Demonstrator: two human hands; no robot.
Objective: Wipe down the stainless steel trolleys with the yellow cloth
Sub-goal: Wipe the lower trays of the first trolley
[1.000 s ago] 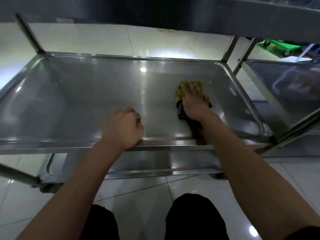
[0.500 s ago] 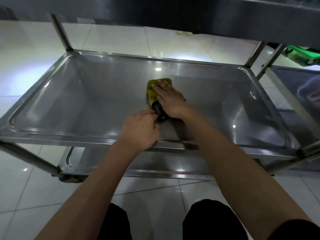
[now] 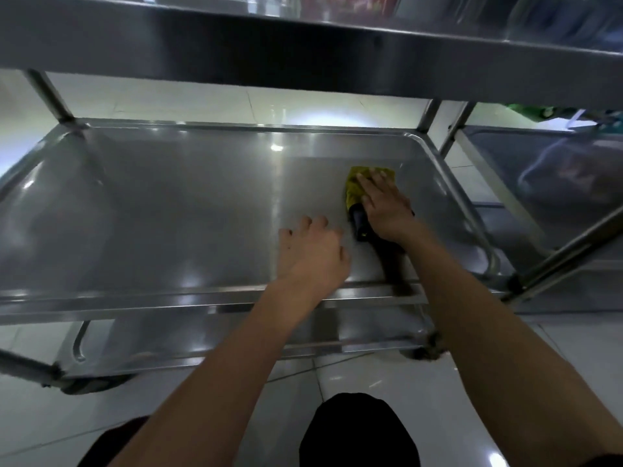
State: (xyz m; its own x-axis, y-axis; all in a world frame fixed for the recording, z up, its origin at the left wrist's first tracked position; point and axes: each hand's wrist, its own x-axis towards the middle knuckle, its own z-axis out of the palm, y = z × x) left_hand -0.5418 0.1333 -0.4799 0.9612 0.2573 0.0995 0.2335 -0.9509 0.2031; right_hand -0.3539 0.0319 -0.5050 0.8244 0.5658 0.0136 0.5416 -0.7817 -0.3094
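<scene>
Right hand: the right hand (image 3: 382,205) lies flat on the yellow cloth (image 3: 357,183), fingers (image 3: 369,183) straight, pressing it to the middle shelf (image 3: 151,210) towards the right edge.
Left hand: the left hand (image 3: 312,252) rests near the front rim, fingers loosely curled on the steel and gripping nothing.
Risk, slip: the bracing hand could slide on polished steel if the person leans on it.
Risk, roll: a hard sideways stroke might shift the trolley on its castors.
Risk, missed spots: the far-left corner looks out of easy reach.
Risk, head: the upper shelf (image 3: 303,48) hangs close overhead.
Surface: glossy, rimmed, reflective steel.
Room: pale tiled floor (image 3: 387,375); a second trolley (image 3: 556,183) stands just beside the right edge.
</scene>
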